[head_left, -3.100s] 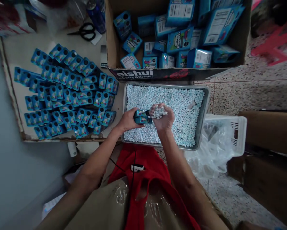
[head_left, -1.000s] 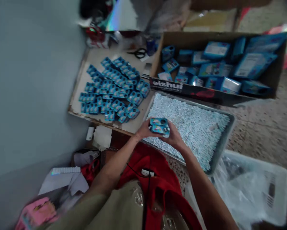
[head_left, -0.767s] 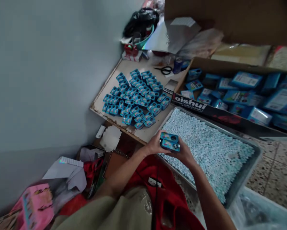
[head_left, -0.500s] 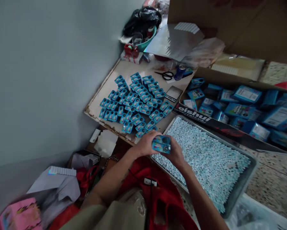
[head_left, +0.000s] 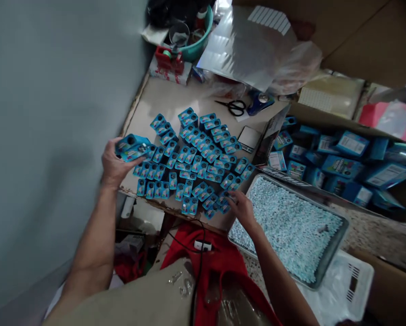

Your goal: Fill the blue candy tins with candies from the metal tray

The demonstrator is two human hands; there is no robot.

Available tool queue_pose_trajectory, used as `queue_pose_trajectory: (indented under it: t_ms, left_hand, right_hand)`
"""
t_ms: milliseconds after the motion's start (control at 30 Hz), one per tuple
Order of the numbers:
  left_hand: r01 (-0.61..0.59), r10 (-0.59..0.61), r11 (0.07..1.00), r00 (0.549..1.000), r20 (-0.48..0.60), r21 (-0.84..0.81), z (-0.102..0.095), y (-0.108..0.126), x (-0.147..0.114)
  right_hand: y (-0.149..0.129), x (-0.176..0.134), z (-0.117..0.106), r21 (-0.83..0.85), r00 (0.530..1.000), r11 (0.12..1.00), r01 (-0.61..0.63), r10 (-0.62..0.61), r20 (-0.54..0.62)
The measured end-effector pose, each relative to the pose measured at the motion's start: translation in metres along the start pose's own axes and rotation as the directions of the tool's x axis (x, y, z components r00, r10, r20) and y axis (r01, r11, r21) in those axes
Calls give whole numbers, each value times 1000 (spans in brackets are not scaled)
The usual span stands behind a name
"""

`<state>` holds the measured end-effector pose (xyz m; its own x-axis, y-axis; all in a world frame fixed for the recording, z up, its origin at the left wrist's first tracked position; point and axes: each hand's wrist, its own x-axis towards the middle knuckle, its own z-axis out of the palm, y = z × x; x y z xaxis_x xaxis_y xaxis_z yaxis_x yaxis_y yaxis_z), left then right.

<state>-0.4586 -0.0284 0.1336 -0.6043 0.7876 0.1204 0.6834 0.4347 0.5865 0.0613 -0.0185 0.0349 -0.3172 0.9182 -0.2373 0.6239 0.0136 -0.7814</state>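
Note:
My left hand [head_left: 112,165] is closed around a pair of small blue boxes [head_left: 132,148], which have dark round spots and printed labels. It holds them over the left side of a group of similar blue boxes [head_left: 191,156] standing in uneven rows on the table [head_left: 203,95]. At the group's front right corner, my right hand [head_left: 242,209] has its fingertips pinched on one small blue box [head_left: 224,199]. Just right of that hand lies a metal tray [head_left: 341,231] filled with small pale blue pieces [head_left: 287,222].
An open carton [head_left: 328,201] of larger blue boxes [head_left: 341,166] stands at right. Black scissors [head_left: 236,107], a small scale [head_left: 249,138], a red tape dispenser [head_left: 169,59] and a teal basin [head_left: 198,47] sit toward the back. A grey wall [head_left: 60,113] borders the left.
Both hands were together near the tray with the boxes. My left hand has carried the pair leftward, while my right hand has separated and moved to the group's front right corner.

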Motion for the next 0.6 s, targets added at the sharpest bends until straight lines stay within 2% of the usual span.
queue_pose_trajectory:
  t_ms: [67,167,267,400,500,600]
  left_hand:
    - [-20,21,999,999,47,-26,10,-2,23]
    - [-81,110,979,983,149,-188,46,24,62]
    - [-143,256,903,936,240,-406,107,73,116]
    - [-170,342,887,867,363,-429,205,152,188]
    - [-144,347,900,809,474,-412,265,199,212]
    - [-96,312,926,741,595,-366,304,219,214]
  right_hand:
    - [1,-12,0,-33,999,999,-32,31,-25]
    - [-2,-24,5,-73,993,995,-63,55,-106]
    - [-8,-29,15,-111,969,988,-105,77,-235]
    - [-16,-38,19,-138,929,979,-153,94,-357]
    - [-15,-47,9,-168,895,966,-195,105,-433]
    - [-2,-46,-20,-189,829,946,-263,121,-547]
